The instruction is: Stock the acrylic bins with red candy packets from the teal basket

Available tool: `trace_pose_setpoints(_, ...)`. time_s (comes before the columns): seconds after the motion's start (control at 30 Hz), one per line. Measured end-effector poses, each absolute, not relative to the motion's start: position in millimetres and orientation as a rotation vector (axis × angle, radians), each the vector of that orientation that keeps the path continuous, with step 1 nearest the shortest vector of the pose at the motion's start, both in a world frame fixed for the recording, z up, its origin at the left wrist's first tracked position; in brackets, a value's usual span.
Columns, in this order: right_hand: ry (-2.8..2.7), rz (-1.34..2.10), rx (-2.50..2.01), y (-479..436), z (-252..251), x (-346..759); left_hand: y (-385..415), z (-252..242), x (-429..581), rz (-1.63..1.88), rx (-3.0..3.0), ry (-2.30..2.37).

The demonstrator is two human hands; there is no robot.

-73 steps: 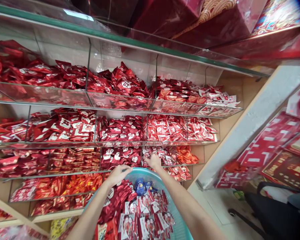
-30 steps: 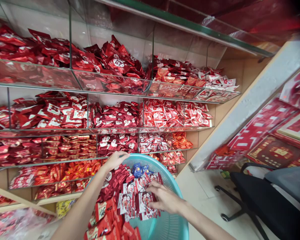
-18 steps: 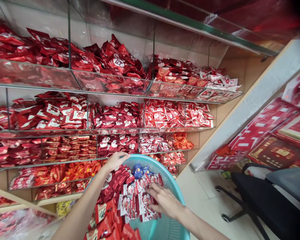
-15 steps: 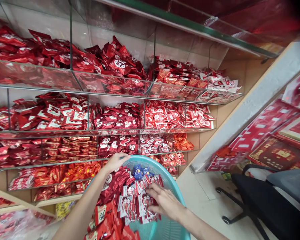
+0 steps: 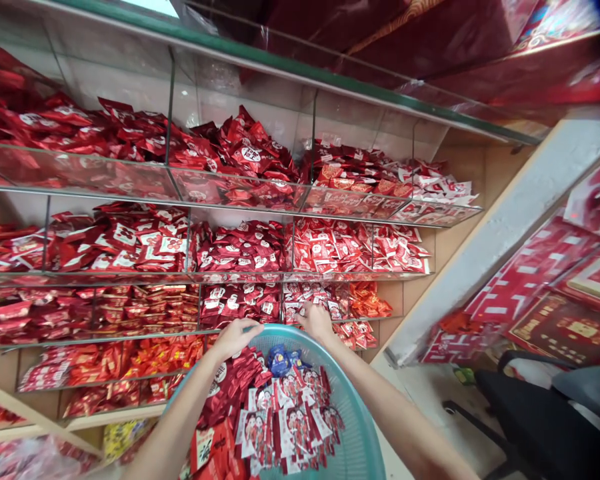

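Observation:
My left hand (image 5: pixel 237 337) is closed over the far rim of a teal plastic basket (image 5: pixel 367 413). In the basket lie dark red packets (image 5: pixel 235 377), red packets with large lettering (image 5: pixel 215 447), blue wrapped pieces (image 5: pixel 280 360) and white-and-red packets with cartoon figures (image 5: pixel 296 423). Beyond the rim, my right hand (image 5: pixel 317 321) reaches into a shelf compartment of similar white-and-red packets (image 5: pixel 293 297). Its fingertips are among or just in front of them. How far the fingers are closed, and on what, is hidden.
Glass-fronted shelves (image 5: pixel 240 203) with dividers hold heaps of red packets in several rows. Orange packets (image 5: pixel 367 300) fill the bin right of my right hand. A black office chair (image 5: pixel 535 420) stands at right, near stacked red boxes (image 5: pixel 565 327).
My right hand has left the packets in the basket and moved forward to the shelf compartment. The left hand stays on the rim. The view has tilted up slightly.

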State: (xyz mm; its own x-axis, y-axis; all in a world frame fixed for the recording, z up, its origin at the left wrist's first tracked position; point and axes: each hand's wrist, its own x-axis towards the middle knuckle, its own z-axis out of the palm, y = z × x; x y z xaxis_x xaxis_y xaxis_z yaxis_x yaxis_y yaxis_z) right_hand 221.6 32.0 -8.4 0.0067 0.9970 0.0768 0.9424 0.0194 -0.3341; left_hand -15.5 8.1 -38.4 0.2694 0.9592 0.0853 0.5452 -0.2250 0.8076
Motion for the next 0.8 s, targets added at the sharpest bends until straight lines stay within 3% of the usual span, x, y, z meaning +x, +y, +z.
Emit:
trace_pose_setpoints(0.33, -1.787, 0.338, -2.229, 60, -31, 196, 8, -42, -16, 0.813, 1.843, 1.39)
trace_pose_setpoints(0.8, -1.625, 0.509, -2.184, 64, -34, 185, 8, -40, -15, 0.793, 1.855, 1.403)
